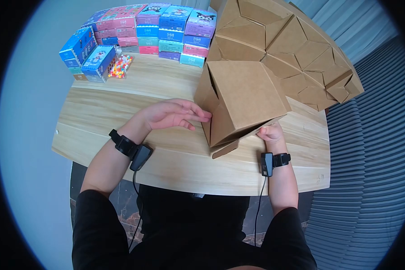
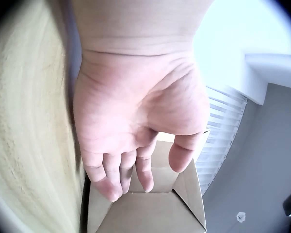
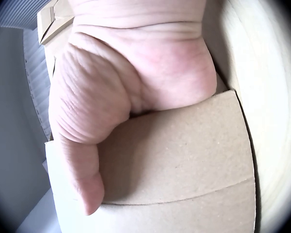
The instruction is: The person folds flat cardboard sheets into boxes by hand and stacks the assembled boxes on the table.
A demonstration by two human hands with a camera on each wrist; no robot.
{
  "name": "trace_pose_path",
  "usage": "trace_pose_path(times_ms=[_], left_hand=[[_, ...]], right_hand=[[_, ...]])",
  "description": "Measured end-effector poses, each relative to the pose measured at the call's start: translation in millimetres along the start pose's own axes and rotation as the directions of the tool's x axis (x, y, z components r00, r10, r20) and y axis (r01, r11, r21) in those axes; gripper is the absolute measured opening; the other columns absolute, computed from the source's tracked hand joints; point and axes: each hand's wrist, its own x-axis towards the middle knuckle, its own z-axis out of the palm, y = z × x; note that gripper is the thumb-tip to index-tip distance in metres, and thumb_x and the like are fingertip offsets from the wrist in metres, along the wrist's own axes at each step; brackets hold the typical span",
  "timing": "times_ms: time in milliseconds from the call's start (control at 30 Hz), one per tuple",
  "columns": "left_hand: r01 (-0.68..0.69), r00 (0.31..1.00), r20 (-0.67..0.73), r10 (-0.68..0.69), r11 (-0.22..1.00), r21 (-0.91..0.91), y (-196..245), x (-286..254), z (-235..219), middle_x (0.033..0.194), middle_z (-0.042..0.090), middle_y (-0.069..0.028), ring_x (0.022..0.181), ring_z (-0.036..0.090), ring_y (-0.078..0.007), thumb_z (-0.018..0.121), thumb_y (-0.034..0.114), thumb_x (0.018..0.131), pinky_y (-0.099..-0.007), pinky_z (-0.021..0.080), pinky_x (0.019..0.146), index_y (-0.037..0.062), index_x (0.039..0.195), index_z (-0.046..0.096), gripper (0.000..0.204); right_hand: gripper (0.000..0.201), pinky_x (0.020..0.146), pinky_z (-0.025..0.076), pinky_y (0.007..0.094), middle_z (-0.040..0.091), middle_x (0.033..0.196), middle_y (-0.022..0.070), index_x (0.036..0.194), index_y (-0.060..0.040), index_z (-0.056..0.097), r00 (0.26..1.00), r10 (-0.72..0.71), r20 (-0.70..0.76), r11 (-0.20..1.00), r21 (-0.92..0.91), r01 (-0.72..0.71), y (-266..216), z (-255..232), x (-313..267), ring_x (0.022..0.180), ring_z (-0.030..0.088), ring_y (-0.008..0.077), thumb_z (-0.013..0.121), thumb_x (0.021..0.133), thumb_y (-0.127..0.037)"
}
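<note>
A brown cardboard box [image 1: 252, 94] stands tilted on the wooden table, with loose flaps on its left and lower sides. My left hand [image 1: 175, 113] is at the box's left side, fingers loosely extended and fingertips right at the cardboard. In the left wrist view, the palm of that hand faces the camera and the folded end of the box [image 2: 145, 213] shows beyond the fingers. My right hand [image 1: 271, 132] grips the box's lower right edge. The right wrist view shows its thumb [image 3: 89, 189] along a cardboard flap [image 3: 184, 150], while the other fingers are hidden behind it.
Stacks of small colourful boxes [image 1: 171, 33] line the back of the table. Two blue boxes [image 1: 99, 63] stand at the left, beside a clear bag of coloured pieces [image 1: 120, 66]. Behind the box, folded brown cardboard boxes [image 1: 297, 45] are stacked up at the back right.
</note>
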Motion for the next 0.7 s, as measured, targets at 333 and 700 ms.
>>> trace_pose_path(times_ms=[333, 700], left_hand=[[0.055, 0.998, -0.036, -0.054, 0.998, 0.034, -2, 0, 0, 0.138, 0.05, -0.0211, 0.128, 0.05, -0.0272, 0.054, 0.019, 0.097, -0.0354, 0.047, 0.092, -0.0001, 0.124, 0.055, 0.033], [0.094, 0.995, 0.022, -0.097, 0.989, 0.115, 6, -2, 9, 0.122, 0.062, -0.0148, 0.105, 0.061, -0.0173, 0.055, 0.018, 0.097, -0.0285, 0.048, 0.085, 0.002, 0.14, 0.043, 0.048]], right_hand=[[0.09, 0.102, 0.045, 0.0382, 0.06, 0.128, 0.0104, 0.136, -0.0004, 0.048, 0.999, -0.023, -0.029, 0.996, -0.081, 0.021, 3, 1, 2, 0.121, 0.056, 0.0253, 0.091, 0.058, -0.01], [0.081, 0.1, 0.047, 0.0392, 0.06, 0.128, 0.0118, 0.135, -0.0006, 0.048, 0.999, -0.037, 0.033, 0.999, 0.021, 0.036, 4, -2, 3, 0.119, 0.057, 0.0271, 0.087, 0.065, -0.007]])
